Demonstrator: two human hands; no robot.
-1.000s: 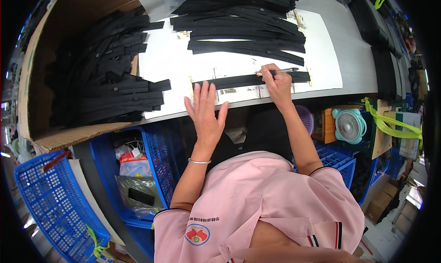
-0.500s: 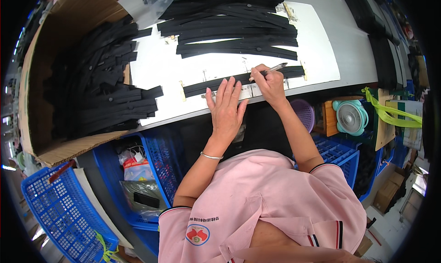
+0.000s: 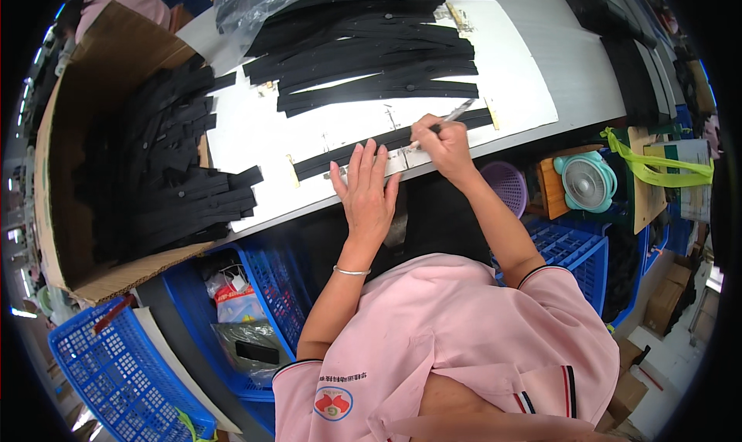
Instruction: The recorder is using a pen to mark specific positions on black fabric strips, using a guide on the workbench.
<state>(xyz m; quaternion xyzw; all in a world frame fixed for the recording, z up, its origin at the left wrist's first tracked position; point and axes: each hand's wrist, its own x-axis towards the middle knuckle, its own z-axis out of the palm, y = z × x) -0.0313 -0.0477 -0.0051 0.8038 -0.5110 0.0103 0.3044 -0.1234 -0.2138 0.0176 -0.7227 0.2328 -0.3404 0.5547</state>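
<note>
A black fabric strip (image 3: 474, 119) lies lengthwise near the front edge of a white board (image 3: 510, 63), its ends beside yellowish tape marks. My left hand (image 3: 365, 193) rests flat on the strip's left half, fingers spread, holding nothing. To its right, my right hand (image 3: 447, 151) grips a pen (image 3: 461, 110), its upper end slanting up to the right. The writing end points down at the strip's middle; whether it touches is too small to tell. Farther back on the board lies a pile of similar black strips (image 3: 363, 56).
At the left a cardboard box (image 3: 127, 36) lies on its side, with more black strips (image 3: 170, 187) spilling out. Clear plastic film (image 3: 259, 9) covers part of the back. Below the table edge are blue crates (image 3: 270, 272), a purple basket (image 3: 504, 187) and a turquoise fan (image 3: 587, 181).
The whole view has shifted, so the table sits slightly farther left. Against the strip, my right hand with the pen has moved a little to the right. My left hand stays on the strip.
</note>
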